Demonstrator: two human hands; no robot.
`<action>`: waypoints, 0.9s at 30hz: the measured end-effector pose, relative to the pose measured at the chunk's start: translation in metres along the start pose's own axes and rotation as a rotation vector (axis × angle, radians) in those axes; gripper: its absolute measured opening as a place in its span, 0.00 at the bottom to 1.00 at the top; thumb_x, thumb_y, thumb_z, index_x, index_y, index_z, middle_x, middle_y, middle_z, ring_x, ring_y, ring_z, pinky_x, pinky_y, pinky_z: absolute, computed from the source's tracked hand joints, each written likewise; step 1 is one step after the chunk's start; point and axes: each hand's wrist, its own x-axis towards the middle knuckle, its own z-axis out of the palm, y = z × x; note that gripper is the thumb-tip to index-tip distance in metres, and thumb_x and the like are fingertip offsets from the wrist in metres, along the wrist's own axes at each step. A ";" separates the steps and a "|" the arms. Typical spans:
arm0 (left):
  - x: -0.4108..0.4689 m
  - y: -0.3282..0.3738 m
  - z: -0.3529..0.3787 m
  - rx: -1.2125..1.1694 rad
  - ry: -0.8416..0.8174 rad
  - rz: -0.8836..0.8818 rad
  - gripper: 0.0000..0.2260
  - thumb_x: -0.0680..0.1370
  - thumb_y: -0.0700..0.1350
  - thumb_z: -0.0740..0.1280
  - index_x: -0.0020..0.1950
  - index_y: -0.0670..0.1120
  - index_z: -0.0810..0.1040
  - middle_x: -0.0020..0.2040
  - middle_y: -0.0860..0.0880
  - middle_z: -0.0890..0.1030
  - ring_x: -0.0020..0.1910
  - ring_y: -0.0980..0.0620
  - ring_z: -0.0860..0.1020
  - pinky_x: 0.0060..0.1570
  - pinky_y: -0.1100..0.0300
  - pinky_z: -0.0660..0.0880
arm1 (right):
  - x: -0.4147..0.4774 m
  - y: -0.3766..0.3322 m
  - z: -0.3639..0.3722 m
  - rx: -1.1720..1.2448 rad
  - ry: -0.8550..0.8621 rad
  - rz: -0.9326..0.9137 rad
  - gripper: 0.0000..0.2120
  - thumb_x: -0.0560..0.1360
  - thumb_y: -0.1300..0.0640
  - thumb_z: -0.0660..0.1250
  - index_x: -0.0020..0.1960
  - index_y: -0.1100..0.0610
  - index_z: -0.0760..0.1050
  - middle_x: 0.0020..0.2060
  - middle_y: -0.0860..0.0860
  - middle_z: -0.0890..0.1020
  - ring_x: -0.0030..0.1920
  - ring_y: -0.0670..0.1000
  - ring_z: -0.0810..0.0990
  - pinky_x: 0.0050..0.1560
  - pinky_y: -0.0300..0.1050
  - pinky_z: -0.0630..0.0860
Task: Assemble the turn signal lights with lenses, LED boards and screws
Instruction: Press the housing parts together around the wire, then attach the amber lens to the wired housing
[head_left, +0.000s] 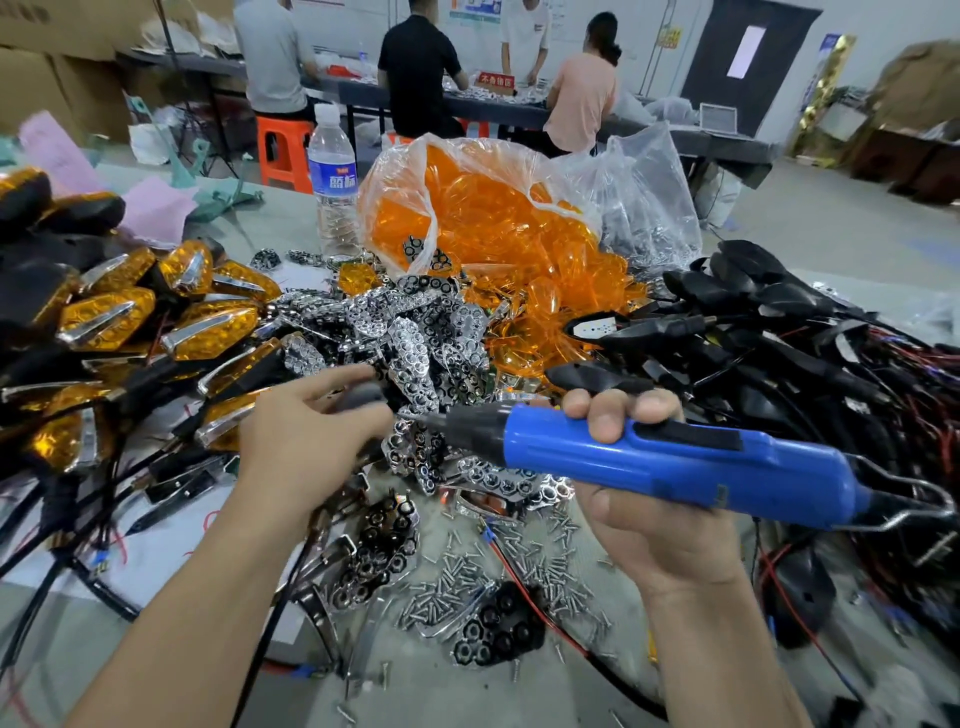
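Orange lenses (498, 208) heap at upper centre; chrome reflector plates (410, 332) pile mid-frame; loose screws (457, 587) scatter lower centre; black wired housings (779, 322) tangle on the right; finished amber lights (114, 317) stack on the left.

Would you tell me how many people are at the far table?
4: a person in grey at left, a person in black next, a person in white behind the table, a person in pink at right. More may be hidden.

Finished lights (119, 322) are piled left on the table (441, 696), reflectors (415, 332) in the middle, wired housings (779, 332) right. A bag of lenses (493, 218) is set behind, a bottle (332, 176) to its left; screws (457, 587) are strewn in front, below a screwdriver (649, 457).
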 end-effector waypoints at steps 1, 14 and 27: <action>0.004 0.001 -0.005 -0.124 0.051 -0.045 0.18 0.67 0.41 0.78 0.52 0.61 0.87 0.47 0.52 0.87 0.43 0.45 0.87 0.44 0.48 0.86 | 0.007 -0.004 0.005 0.135 -0.032 -0.032 0.28 0.64 0.79 0.65 0.55 0.53 0.82 0.49 0.51 0.83 0.60 0.56 0.78 0.76 0.67 0.63; 0.029 0.001 -0.012 -0.660 -0.227 -0.173 0.17 0.85 0.46 0.54 0.66 0.43 0.78 0.44 0.42 0.86 0.29 0.46 0.75 0.18 0.63 0.68 | 0.033 0.025 0.033 -0.238 0.781 0.531 0.14 0.75 0.49 0.74 0.51 0.58 0.78 0.31 0.52 0.85 0.30 0.52 0.84 0.25 0.47 0.78; 0.078 -0.020 -0.035 0.660 0.177 0.489 0.26 0.77 0.43 0.76 0.73 0.55 0.77 0.72 0.49 0.78 0.73 0.44 0.69 0.76 0.45 0.64 | 0.025 0.027 0.031 -1.196 0.650 0.642 0.14 0.73 0.34 0.71 0.44 0.44 0.79 0.34 0.41 0.83 0.34 0.44 0.81 0.33 0.43 0.72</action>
